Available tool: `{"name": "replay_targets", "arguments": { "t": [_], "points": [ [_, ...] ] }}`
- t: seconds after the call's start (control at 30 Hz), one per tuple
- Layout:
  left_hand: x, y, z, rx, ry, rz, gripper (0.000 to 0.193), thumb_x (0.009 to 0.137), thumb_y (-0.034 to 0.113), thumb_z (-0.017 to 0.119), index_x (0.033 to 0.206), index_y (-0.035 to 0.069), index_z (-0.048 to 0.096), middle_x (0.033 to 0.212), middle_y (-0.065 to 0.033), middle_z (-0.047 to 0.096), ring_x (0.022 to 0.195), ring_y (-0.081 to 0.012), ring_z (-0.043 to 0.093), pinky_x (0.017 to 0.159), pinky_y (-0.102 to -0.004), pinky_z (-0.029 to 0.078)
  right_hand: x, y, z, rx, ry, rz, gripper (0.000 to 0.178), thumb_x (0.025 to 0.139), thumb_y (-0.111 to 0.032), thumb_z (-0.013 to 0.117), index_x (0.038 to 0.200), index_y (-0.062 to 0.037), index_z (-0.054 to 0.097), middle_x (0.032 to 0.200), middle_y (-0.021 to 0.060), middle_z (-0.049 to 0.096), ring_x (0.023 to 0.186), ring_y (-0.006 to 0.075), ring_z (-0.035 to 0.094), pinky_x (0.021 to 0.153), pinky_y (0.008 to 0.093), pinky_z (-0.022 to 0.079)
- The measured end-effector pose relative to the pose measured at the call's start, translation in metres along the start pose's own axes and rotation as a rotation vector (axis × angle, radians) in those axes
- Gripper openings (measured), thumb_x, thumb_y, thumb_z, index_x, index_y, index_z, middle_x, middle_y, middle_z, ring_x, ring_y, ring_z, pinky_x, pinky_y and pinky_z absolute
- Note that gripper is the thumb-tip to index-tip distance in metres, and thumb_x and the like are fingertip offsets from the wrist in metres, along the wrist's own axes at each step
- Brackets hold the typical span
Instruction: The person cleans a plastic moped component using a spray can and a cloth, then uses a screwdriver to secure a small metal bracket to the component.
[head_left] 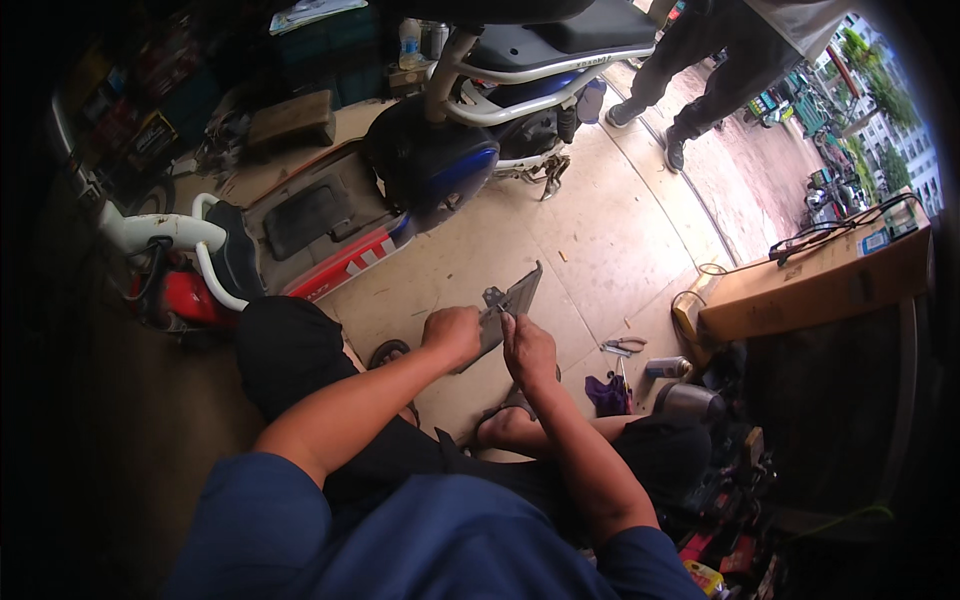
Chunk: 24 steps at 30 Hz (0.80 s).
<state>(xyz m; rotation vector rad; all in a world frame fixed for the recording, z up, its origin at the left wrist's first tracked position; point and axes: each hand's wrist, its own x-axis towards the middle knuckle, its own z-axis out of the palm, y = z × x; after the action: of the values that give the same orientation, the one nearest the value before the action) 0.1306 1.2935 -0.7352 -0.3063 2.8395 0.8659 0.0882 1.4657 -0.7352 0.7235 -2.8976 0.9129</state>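
Observation:
A thin, dark grey panel stands tilted between my hands, low over the tiled floor. My left hand is closed on the panel's left side. On the other side, my right hand has its fingers pinched together at the panel's face. A small pale tip shows at those fingertips, too small to name. Just above it, a small dark fitting sits against the panel. The panel's lower part is partly hidden by my hands.
An electric scooter with a red-edged footboard stands ahead and left. Pliers, a spray can and a purple cloth lie right. Beyond them is a cardboard box. Another person stands at the doorway.

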Motion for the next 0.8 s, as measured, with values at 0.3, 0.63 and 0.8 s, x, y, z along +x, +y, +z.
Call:
{"name": "replay_targets", "arguments": {
  "t": [0.3, 0.63, 0.8],
  "points": [
    [0.002, 0.0, -0.003, 0.003, -0.038, 0.019, 0.024, 0.093, 0.026, 0.071, 0.096, 0.002, 0.069, 0.092, -0.0228, 0.074, 0.092, -0.0431, 0.072, 0.084, -0.0545, 0.055, 0.001, 0.003, -0.005, -0.022, -0.005, -0.053, 0.04, 0.109, -0.033, 0.056, 0.084, -0.0022, 0.056, 0.073, 0.0252, 0.063, 0.07, 0.0481, 0.063, 0.063, 0.056, 0.049],
    [0.003, -0.004, 0.002, 0.016, -0.039, 0.084, 0.024, 0.094, 0.025, 0.07, 0.097, 0.002, 0.067, 0.09, -0.0236, 0.073, 0.091, -0.0438, 0.072, 0.082, -0.0556, 0.055, 0.002, 0.004, -0.005, 0.013, 0.037, -0.062, 0.039, 0.108, -0.031, 0.058, 0.081, -0.0023, 0.056, 0.071, 0.0217, 0.063, 0.07, 0.0453, 0.065, 0.063, 0.0529, 0.049],
    [0.004, -0.001, -0.001, 0.016, -0.049, 0.091, 0.023, 0.093, 0.025, 0.07, 0.096, 0.002, 0.067, 0.091, -0.0238, 0.073, 0.09, -0.0445, 0.072, 0.082, -0.0555, 0.055, -0.002, 0.003, 0.008, 0.236, 0.057, 0.156, 0.036, 0.107, -0.027, 0.061, 0.081, -0.0021, 0.055, 0.07, 0.0202, 0.062, 0.069, 0.044, 0.065, 0.063, 0.0512, 0.049]
  ]
}}
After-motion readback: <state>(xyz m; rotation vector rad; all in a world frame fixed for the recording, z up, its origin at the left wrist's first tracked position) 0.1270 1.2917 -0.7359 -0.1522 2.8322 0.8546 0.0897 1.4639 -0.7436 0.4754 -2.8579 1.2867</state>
